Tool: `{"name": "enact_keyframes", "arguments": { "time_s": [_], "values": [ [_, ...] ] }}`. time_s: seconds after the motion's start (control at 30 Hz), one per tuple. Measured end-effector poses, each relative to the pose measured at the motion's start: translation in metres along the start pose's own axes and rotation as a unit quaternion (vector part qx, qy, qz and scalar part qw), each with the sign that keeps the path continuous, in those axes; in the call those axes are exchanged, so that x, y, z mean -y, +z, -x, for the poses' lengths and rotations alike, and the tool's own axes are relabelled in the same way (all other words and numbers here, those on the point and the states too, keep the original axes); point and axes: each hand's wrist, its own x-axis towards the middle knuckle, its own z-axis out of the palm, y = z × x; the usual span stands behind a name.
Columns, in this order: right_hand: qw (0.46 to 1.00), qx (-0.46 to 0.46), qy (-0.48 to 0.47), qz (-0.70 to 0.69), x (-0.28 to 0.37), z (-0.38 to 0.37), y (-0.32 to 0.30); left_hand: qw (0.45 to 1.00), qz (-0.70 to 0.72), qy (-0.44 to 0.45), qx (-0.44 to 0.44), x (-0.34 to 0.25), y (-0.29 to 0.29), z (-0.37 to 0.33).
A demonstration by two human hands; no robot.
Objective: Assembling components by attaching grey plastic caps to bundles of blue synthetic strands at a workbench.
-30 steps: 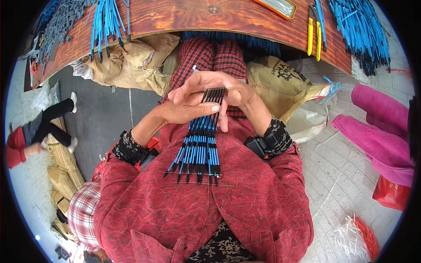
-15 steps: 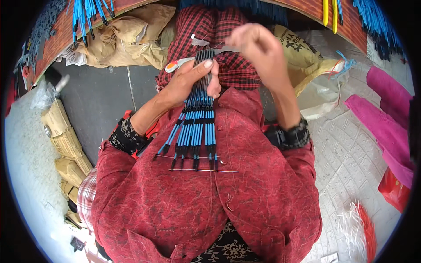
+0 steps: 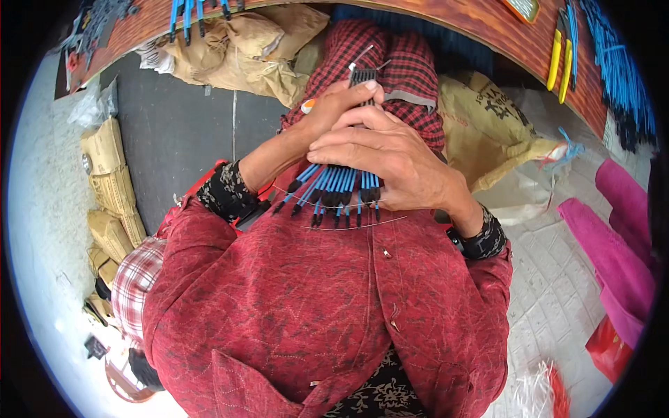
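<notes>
A bundle of thin blue rods with black ends (image 3: pixel 341 182) lies over my lap, its rods fanned out toward my chest. Thin metal wires (image 3: pixel 373 224) run crosswise through the near ends. My left hand (image 3: pixel 331 113) is closed around the bundle near its dark far end (image 3: pixel 363 75), thumb on top. Across the middle of the bundle lies my right hand (image 3: pixel 401 157), its fingers bent over the rods and touching the left hand. The hands hide the bundle's middle. A small white item with an orange spot (image 3: pixel 309 106) shows beside my left hand.
A curved wooden tabletop (image 3: pixel 481 31) spans the far side, with yellow-handled pliers (image 3: pixel 559 66) and a pile of blue rods (image 3: pixel 612 90). Brown sacks (image 3: pixel 240 52) lie beneath it at left, a yellowish sack (image 3: pixel 481 122) at right. Magenta cloth (image 3: pixel 603 240) sits far right.
My right hand has come down from the raised spot at the right and now lies over the rods beside my left hand. The view has shifted, and the tabletop shows more pliers.
</notes>
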Motion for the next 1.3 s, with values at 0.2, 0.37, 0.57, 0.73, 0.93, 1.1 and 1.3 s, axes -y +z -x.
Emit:
{"name": "enact_keyframes", "arguments": {
  "time_s": [0.2,0.37,0.57,0.73,0.93,1.1,1.3],
  "values": [
    [0.999,0.006,-0.007,-0.039,-0.011,-0.007,-0.004,0.995,-0.067,0.031,0.061,0.001,-0.007,-0.014],
    [0.997,-0.026,-0.008,-0.067,-0.028,-0.016,-0.012,0.984,-0.098,0.149,0.005,-0.013,0.012,-0.003],
    [0.994,-0.028,-0.002,-0.106,-0.049,-0.022,-0.022,0.996,0.036,-0.004,0.085,-0.011,-0.019,-0.048],
    [0.982,-0.014,0.086,-0.166,-0.051,-0.022,-0.030,0.998,0.049,-0.006,0.050,-0.019,-0.005,-0.044],
    [0.972,-0.053,0.094,-0.207,-0.053,-0.026,-0.039,0.990,0.043,-0.028,0.129,-0.019,-0.021,-0.046],
    [0.935,-0.036,0.168,-0.310,-0.058,-0.023,-0.043,0.994,-0.102,-0.003,0.045,-0.031,-0.030,-0.029],
    [0.933,-0.046,0.198,-0.296,-0.064,-0.020,-0.049,0.907,-0.391,0.145,0.057,-0.069,-0.048,0.018]
  ]
}}
